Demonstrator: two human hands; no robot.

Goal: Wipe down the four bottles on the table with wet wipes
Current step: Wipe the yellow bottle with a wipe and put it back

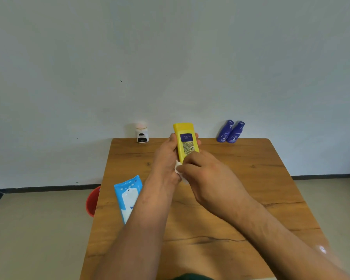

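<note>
Here the left hand [167,156] grips the yellow bottle [186,141] above the table [251,178]. The right hand [202,170] seems to pinch a mostly hidden wipe [178,168] against its lower end. Once damp, the bottle could slip from that one-handed hold and drop.

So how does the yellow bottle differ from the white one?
The yellow bottle is tall and flat, the white bottle short and rounded. The left hand holds the yellow bottle; the white bottle stands untouched at the far edge of the table. Both carry dark labels.
</note>
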